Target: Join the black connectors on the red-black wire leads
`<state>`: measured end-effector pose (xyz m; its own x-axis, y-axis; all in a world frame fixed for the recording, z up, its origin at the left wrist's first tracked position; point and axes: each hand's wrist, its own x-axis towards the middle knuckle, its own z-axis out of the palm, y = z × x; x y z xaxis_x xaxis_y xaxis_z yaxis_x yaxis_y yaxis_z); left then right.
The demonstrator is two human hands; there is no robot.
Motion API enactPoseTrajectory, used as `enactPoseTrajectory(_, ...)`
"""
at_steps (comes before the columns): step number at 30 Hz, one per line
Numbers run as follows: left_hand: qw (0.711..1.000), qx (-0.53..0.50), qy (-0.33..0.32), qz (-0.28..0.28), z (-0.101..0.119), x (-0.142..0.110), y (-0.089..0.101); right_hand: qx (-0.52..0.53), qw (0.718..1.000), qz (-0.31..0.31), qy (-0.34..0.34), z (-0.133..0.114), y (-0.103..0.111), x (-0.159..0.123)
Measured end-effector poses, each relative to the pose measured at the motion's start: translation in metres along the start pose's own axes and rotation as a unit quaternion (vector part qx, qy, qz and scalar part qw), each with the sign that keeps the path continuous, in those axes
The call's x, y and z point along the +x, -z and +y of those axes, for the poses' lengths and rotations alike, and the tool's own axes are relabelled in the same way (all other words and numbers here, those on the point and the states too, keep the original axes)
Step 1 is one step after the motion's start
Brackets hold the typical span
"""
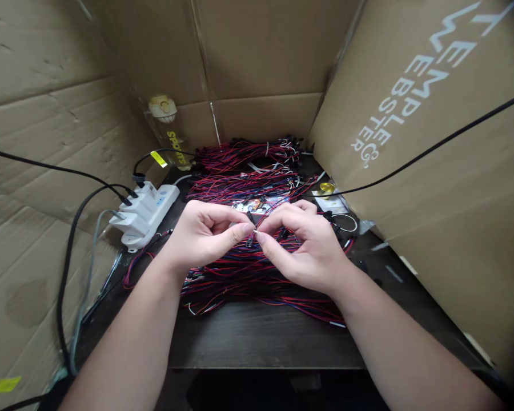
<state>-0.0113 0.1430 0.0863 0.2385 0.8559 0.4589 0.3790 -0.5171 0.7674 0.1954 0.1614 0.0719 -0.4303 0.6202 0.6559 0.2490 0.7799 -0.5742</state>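
Observation:
My left hand (205, 234) and my right hand (304, 245) meet above the middle of a dark table (257, 337). Both are closed in a pinch, fingertips almost touching, on a small black connector (252, 220) at the end of a thin wire. Under them lies a loose pile of red, blue and black wire leads (248, 274). Further back lie more bundles of the same wires (244, 185) and another bundle (248, 153) by the rear wall.
A white power strip (144, 211) with black plugs and cables sits at the left. A clear bottle (167, 134) leans in the back left corner. Cardboard walls (432, 171) enclose the table on three sides. A black cable (432, 148) crosses the right wall. Yellow tape roll (326, 187) at right.

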Motion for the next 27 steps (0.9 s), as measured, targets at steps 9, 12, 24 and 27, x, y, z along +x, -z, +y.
enactPoseTrajectory(9,1.0,0.016,0.0,0.01,-0.0004,0.0006,0.0005,-0.01,1.0,0.002,-0.013,0.0007,-0.0013,0.0)
enactPoseTrajectory(12,1.0,0.019,0.003,0.015,-0.0003,0.0004,0.0011,-0.012,1.0,-0.005,-0.018,0.0003,-0.0011,0.0002)
enactPoseTrajectory(24,1.0,0.007,0.003,0.02,-0.0061,0.0012,-0.005,-0.029,0.999,-0.037,-0.026,0.001,0.0055,0.0003)
enactPoseTrajectory(27,1.0,-0.003,0.007,0.029,-0.0079,0.001,-0.0058,-0.03,0.999,-0.026,-0.026,0.0016,0.0048,-0.0001)
